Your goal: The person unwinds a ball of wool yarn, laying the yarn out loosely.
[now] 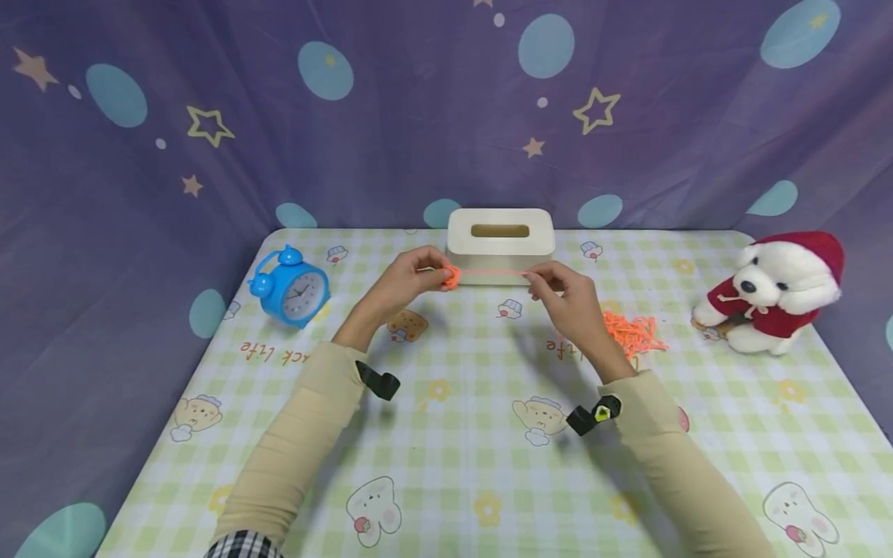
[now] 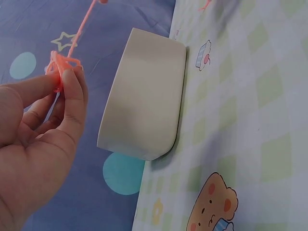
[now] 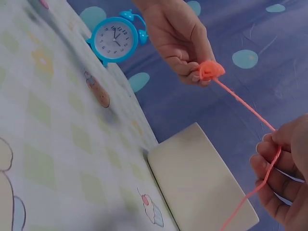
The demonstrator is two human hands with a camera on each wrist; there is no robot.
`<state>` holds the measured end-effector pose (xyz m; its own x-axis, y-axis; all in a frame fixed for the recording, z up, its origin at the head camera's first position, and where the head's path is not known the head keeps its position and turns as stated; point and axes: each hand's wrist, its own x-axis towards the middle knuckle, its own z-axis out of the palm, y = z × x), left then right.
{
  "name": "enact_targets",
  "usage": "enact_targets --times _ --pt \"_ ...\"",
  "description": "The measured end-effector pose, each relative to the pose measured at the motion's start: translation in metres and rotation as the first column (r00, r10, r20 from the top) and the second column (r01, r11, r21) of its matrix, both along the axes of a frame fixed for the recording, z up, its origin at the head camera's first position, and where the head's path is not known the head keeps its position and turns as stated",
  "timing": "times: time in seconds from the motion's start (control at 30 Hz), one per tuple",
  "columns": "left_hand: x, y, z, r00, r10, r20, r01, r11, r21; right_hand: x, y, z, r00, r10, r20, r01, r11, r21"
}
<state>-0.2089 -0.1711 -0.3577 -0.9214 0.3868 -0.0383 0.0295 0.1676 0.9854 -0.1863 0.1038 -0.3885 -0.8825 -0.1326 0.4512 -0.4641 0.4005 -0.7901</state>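
Observation:
Orange yarn runs between my two raised hands. My left hand [image 1: 412, 277] pinches a small wound bundle of orange yarn [image 3: 211, 70] between thumb and fingertips. From the bundle a taut strand [image 3: 245, 103] stretches to my right hand [image 1: 568, 298], which pinches it between thumb and index finger. In the right wrist view the strand passes over the right fingers and trails down past them. A loose heap of orange yarn [image 1: 633, 333] lies on the table just right of my right wrist. Behind the hands stands a cream tissue box [image 1: 500, 267] with a slot in its top.
A blue alarm clock [image 1: 296, 291] stands at the back left of the table. At the right sits a white plush dog [image 1: 763, 298] in a red hat and top. A checked cloth [image 1: 446, 442] covers the table, and a purple curtain [image 1: 432, 139] hangs behind it.

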Motion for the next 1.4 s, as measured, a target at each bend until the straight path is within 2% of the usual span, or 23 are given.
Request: enact_targets --times 0.3,0.57,0.77,0.9,1.1,1.4 --pt "0.000 -0.002 -0.001 1.000 0.006 -0.014 -0.006 1.000 0.014 0.001 0.015 -0.004 1.000 -0.024 0.016 0.024 0.999 0.021" --pt "-0.001 -0.002 -0.001 1.000 0.022 0.009 -0.022 1.000 0.003 0.001 0.037 -0.003 0.991 -0.119 0.064 0.117 0.992 0.038" --pt "-0.001 -0.004 -0.002 1.000 0.017 0.017 -0.017 1.000 0.011 0.001 0.057 -0.004 0.982 -0.177 0.058 0.175 0.984 0.045" --pt "-0.002 -0.005 -0.004 0.999 0.025 0.023 -0.025 1.000 0.008 0.002 0.069 -0.003 0.974 -0.212 0.083 0.210 0.977 0.037" --pt "-0.003 -0.007 -0.003 0.999 0.027 0.021 -0.027 1.000 0.002 0.004 0.086 -0.003 0.960 -0.268 0.076 0.267 0.963 0.029" --pt "-0.001 -0.010 -0.002 0.999 0.031 0.014 -0.031 0.999 -0.016 0.007 0.110 -0.009 0.922 -0.375 0.099 0.371 0.927 0.059"
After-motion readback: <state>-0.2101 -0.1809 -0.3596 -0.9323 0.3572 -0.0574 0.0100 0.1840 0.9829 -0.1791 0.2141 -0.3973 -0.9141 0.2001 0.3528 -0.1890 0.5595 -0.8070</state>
